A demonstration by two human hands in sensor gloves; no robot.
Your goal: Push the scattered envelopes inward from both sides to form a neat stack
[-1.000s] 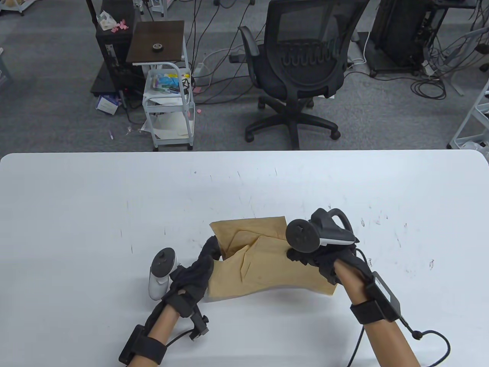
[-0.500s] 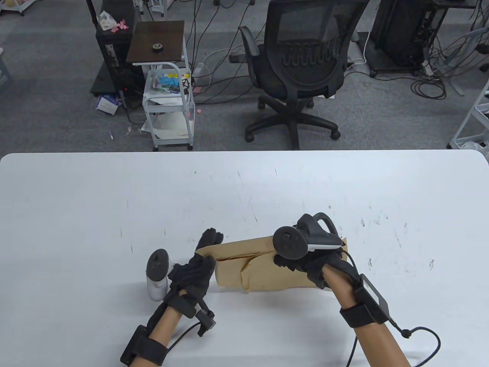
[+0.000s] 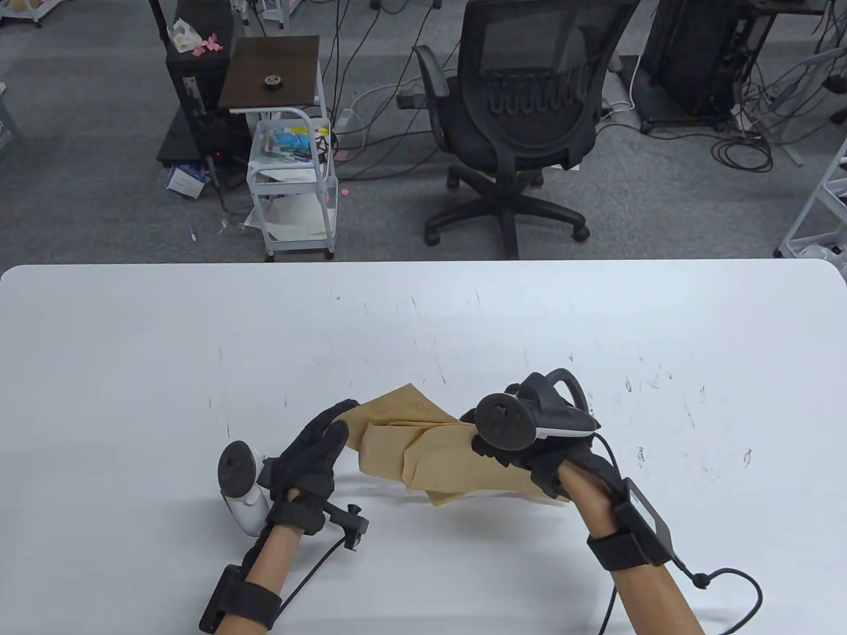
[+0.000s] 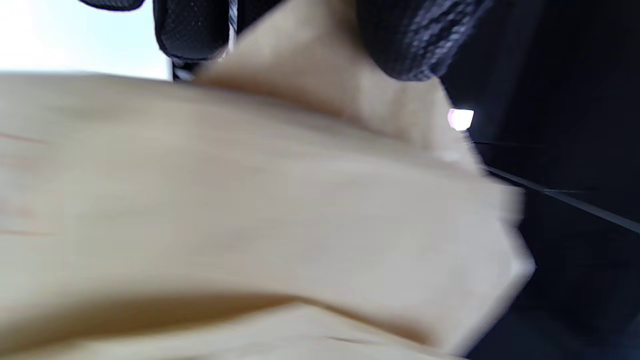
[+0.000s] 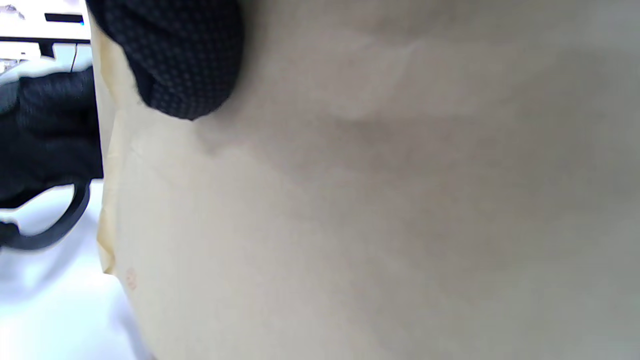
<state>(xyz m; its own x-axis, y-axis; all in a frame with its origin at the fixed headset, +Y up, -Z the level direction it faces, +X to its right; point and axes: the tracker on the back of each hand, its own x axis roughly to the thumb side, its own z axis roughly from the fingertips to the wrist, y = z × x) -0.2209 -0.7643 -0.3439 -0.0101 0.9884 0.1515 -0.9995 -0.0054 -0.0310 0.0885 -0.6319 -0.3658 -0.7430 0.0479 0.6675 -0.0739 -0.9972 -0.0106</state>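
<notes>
From the table view, your envelopes (image 3: 456,456) sat bunched on the white worktop (image 3: 132,344) near its six o'clock edge, between your hands. Your left hand (image 3: 308,463) stood at their nine o'clock side, fingers (image 3: 331,423) spread and extended, touching the raised far corner without closing on it. Your right hand (image 3: 529,456) was at three o'clock; whether its fingers pinched the paper or only pressed it could not be told there. The pile looked buckled and skewed, so in my judgement a harder squeeze from both sides would crease it or pop a sheet out rather than square it.

In the left wrist view, blurred tan paper (image 4: 260,215) filled the frame, matte and soft-edged, with two dark knit fingertips (image 4: 410,35) over its top edge.

In the right wrist view, one mesh-textured fingertip (image 5: 175,55) rested on the smooth, faintly dimpled kraft face (image 5: 380,200), thin layered edges showing at nine o'clock. Such slick flat paper could slide unevenly under your push.
</notes>
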